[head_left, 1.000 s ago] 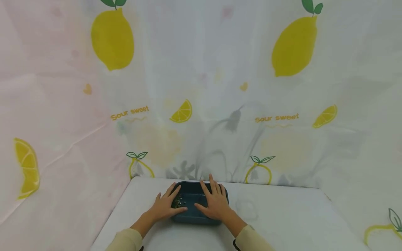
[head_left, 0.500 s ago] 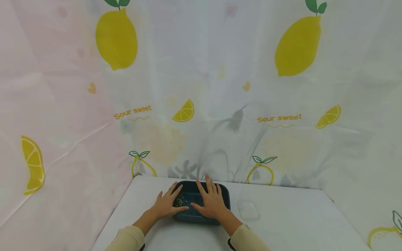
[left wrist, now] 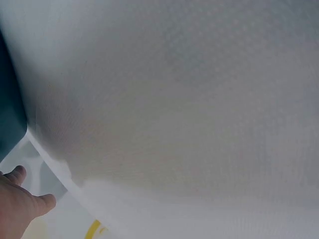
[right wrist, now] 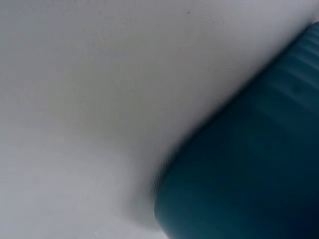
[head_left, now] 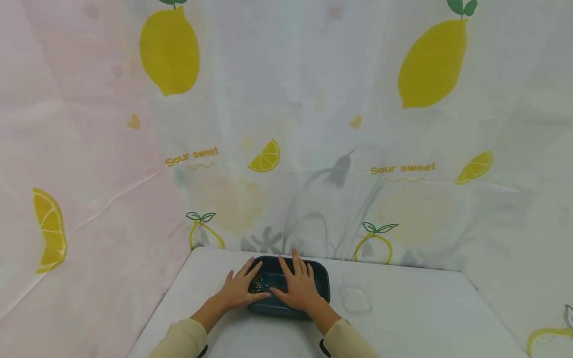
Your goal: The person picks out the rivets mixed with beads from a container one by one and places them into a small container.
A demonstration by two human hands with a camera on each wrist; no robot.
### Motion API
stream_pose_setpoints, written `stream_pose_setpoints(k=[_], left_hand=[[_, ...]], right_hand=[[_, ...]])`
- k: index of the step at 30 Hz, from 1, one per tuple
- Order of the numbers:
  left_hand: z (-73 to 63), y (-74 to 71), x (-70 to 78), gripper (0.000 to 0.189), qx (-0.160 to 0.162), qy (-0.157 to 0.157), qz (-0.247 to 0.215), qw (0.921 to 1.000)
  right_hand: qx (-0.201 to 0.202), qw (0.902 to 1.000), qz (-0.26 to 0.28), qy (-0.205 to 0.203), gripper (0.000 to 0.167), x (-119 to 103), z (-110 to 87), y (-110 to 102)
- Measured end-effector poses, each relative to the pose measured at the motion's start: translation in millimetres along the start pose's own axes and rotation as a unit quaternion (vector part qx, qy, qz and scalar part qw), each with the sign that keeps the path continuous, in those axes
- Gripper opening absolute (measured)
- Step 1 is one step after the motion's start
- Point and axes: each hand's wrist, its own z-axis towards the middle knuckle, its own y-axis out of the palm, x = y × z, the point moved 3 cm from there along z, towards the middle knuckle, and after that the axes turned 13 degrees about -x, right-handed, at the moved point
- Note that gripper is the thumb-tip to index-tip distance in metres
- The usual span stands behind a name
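A dark blue rectangular tray (head_left: 286, 311) sits on the white table in the head view. Small shiny green and gold pieces (head_left: 256, 284) lie in its left end, too small to identify, with one small piece apart from them. My left hand (head_left: 237, 292) is at the tray's left end, fingers spread and thumb reaching over the near side. Over the tray's right half is my right hand (head_left: 299, 289), its fingers extended and spread. Whether it touches the tray floor cannot be told. Part of the left hand (left wrist: 17, 204) shows in the left wrist view; the right wrist view shows only tray and table.
A clear, shallow transparent container (head_left: 355, 299) stands on the white table (head_left: 412, 313) to the right of the tray. A lemon-printed curtain (head_left: 286, 124) hangs behind the table and along its sides.
My right hand has shifted left over the tray, uncovering more of its right end. The left hand stays at the tray's left end. The head view has turned slightly.
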Motion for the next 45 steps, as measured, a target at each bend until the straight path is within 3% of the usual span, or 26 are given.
stream_pose_setpoints(k=[7, 14, 18, 35, 41, 45], left_hand=[[-0.6, -2.7, 1.4, 0.098, 0.012, 0.003, -0.007, 0.9999], [-8.2, 8.9, -0.7, 0.097, -0.011, -0.005, -0.017, 0.9998], [-10.1, 5.9, -0.4, 0.096, 0.004, -0.004, -0.018, 0.9998], [-6.4, 1.9, -2.7, 0.095, 0.005, 0.003, -0.021, 0.9998], [-2.9, 0.0, -2.3, 0.095, 0.006, 0.004, -0.014, 0.9999], [-0.7, 0.4, -1.6, 0.096, -0.002, 0.003, -0.015, 0.9999]], right_hand=[[0.030, 0.9995, 0.001, -0.012, 0.087, 0, 1.5, 2], [-0.006, 0.9998, 0.017, -0.003, 0.089, -2, -4.5, 15], [0.005, 0.9998, 0.015, -0.009, 0.088, -3, -1.9, 14], [0.012, 0.9996, 0.017, -0.018, 0.088, -5, 5.6, 11], [0.038, 0.9989, -0.003, -0.028, 0.088, -4, 8.0, 10], [0.076, 0.9953, -0.012, -0.058, 0.085, -5, 9.2, 6]])
